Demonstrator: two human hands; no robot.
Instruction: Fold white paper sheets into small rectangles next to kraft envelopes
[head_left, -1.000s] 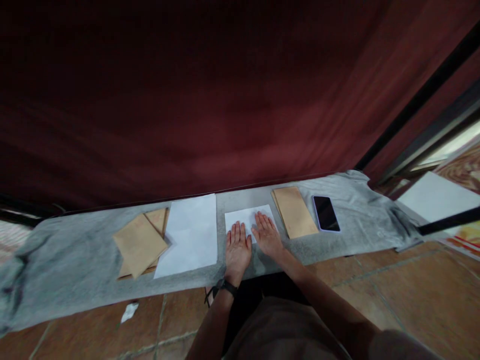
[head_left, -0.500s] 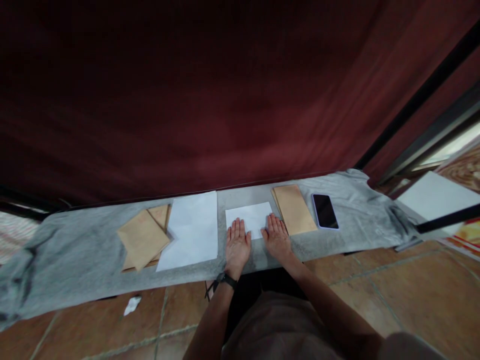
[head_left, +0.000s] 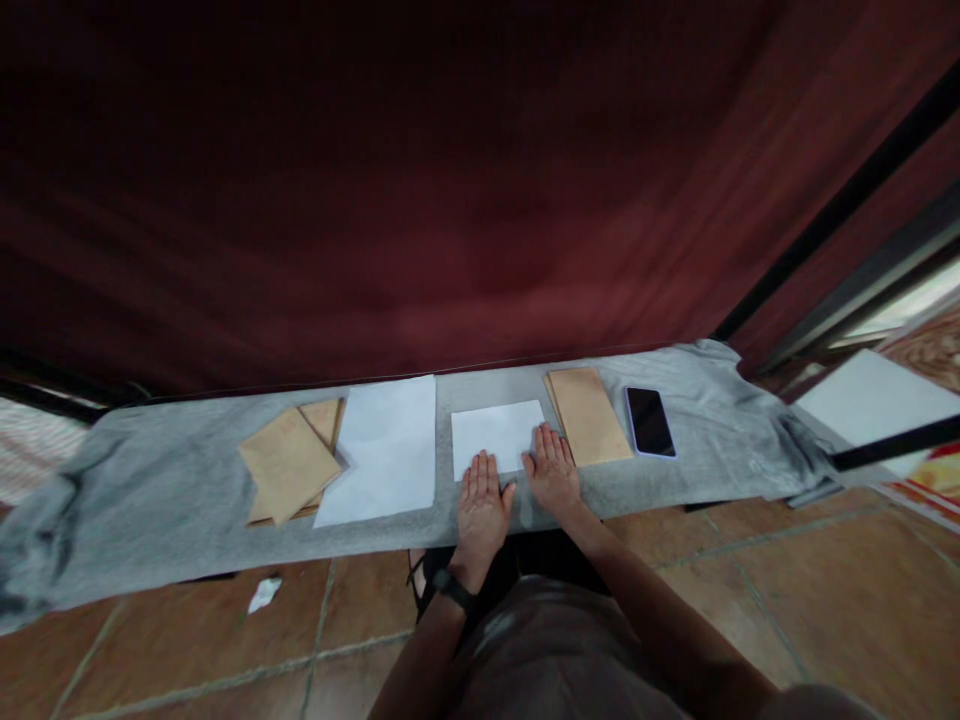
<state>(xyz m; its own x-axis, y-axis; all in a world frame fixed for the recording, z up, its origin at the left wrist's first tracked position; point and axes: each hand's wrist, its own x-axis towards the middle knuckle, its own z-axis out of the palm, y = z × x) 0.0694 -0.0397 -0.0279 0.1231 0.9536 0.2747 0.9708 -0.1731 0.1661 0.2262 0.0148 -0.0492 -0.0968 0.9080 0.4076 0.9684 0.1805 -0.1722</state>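
Observation:
A small white paper (head_left: 496, 432) lies flat on the grey cloth between my hands. My left hand (head_left: 482, 508) lies palm down with its fingertips on the paper's near edge and its thumb apart. Flat at the paper's right side rests my right hand (head_left: 553, 470), fingers extended, close to the brown envelopes (head_left: 592, 418). Neither hand grips anything. To the left are large white sheets (head_left: 390, 455), partly beside a fanned pile of brown envelopes (head_left: 289, 465).
A phone (head_left: 650, 422) with a dark screen lies right of the envelopes. The grey cloth (head_left: 172, 500) covers a long narrow surface. Behind it hangs a dark red curtain (head_left: 465, 250). A crumpled white scrap (head_left: 264, 594) is on the tiled floor.
My left hand has slid toward me, from the middle of the small paper to its near edge, uncovering more of it. My right hand has barely moved.

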